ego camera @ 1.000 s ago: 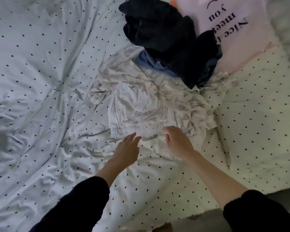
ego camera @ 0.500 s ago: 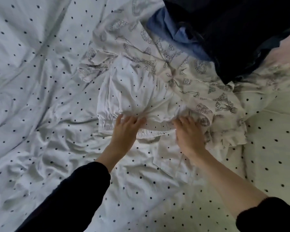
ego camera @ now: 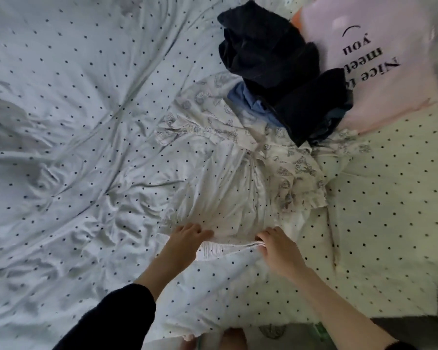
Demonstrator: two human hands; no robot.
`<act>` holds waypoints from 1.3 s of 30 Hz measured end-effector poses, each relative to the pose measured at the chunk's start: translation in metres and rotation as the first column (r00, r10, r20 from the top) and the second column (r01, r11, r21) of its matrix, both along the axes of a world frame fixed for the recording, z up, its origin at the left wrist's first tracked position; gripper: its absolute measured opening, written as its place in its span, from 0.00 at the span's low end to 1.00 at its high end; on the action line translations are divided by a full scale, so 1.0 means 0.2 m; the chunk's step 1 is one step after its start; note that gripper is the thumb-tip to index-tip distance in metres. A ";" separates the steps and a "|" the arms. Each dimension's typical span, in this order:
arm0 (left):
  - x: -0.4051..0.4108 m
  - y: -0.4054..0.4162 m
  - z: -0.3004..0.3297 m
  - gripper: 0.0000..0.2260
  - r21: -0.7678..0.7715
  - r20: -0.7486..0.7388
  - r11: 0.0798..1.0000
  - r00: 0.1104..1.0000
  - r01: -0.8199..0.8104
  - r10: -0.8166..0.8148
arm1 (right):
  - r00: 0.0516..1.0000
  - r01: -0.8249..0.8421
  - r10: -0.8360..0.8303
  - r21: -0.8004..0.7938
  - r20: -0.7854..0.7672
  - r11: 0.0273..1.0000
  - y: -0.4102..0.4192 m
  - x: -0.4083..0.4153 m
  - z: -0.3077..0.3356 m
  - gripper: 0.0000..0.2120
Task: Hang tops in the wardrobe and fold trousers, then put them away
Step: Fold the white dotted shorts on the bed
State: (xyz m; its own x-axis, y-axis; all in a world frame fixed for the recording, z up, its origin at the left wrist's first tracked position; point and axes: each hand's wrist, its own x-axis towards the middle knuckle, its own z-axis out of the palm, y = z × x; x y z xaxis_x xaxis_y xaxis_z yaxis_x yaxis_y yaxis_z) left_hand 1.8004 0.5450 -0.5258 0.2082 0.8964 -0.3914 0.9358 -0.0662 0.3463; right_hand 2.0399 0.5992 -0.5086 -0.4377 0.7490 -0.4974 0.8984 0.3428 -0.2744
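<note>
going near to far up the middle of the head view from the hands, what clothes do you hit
left hand and right hand → white dotted trousers → cream printed garment → blue garment → dark clothes pile

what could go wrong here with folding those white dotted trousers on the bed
The white dotted trousers nearly match the dotted bedsheet, so an edge may get missed or sheet pinched in. Their upper part touches the printed garment, which could drag along if they are pulled. The left hand and right hand both work the elastic waistband over rumpled bedding, so the fold may come out uneven.
</note>
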 end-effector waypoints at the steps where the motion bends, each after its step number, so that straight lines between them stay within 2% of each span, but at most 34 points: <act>1: -0.01 -0.05 0.03 0.28 -0.028 0.016 0.999 1.000 0.026 -0.026 | 1.000 0.012 -0.012 -0.002 0.010 1.000 -0.05 0.00 0.04 0.13; 3: -0.04 -0.17 0.10 0.27 -0.040 0.053 0.998 0.998 0.042 -0.040 | 0.998 0.064 -0.064 -0.023 0.019 0.998 -0.17 -0.02 0.15 0.12; 6: -0.09 -0.26 0.14 0.22 -0.007 0.019 1.000 1.000 -0.004 0.004 | 0.981 0.174 -0.176 -0.037 -0.077 0.984 -0.30 -0.04 0.27 0.04; 11: -0.18 -0.61 0.24 0.15 0.015 0.025 0.999 0.998 -0.050 0.050 | 0.983 0.107 -0.114 -0.057 -0.146 0.993 -0.66 -0.10 0.44 0.09; 14: -0.18 -0.79 0.32 0.13 0.041 0.047 0.991 0.991 -0.127 0.125 | 0.977 0.107 -0.113 -0.042 -0.181 0.993 -0.75 -0.12 0.56 0.09; 17: -0.17 -0.79 0.47 0.10 0.098 0.110 0.966 0.967 -0.238 0.228 | 0.961 0.124 -0.119 0.004 -0.251 0.992 -0.72 -0.13 0.69 0.11; 21: -0.20 -0.63 0.78 0.10 0.265 0.123 0.926 0.962 -0.269 0.244 | 0.916 0.195 -0.142 0.107 -0.374 0.975 -0.58 -0.16 1.01 0.18; 26: -0.25 -0.28 1.39 0.09 0.433 0.199 0.833 0.938 -0.345 0.285 | 0.841 0.357 -0.102 0.404 -0.531 0.842 -0.31 -0.19 1.55 0.19; 28: -0.26 -0.14 1.64 0.08 0.398 0.260 0.810 0.900 -0.431 0.351 | 0.826 0.394 -0.071 0.483 -0.559 0.782 -0.20 -0.21 1.77 0.17; 30: -0.25 -0.04 1.93 0.09 0.379 0.308 0.801 0.879 -0.464 0.364 | 0.784 0.449 -0.041 0.520 -0.619 0.726 -0.12 -0.20 2.04 0.12; 34: -0.22 0.06 2.40 0.12 0.432 0.258 0.815 0.919 -0.387 0.299 | 0.713 0.530 0.079 0.610 -0.696 0.589 -0.04 -0.20 2.46 0.05; 39: -0.20 0.05 2.72 0.07 0.493 0.274 0.768 0.911 -0.408 0.308 | 0.560 0.697 0.130 0.550 -0.818 0.459 0.01 -0.17 2.78 0.04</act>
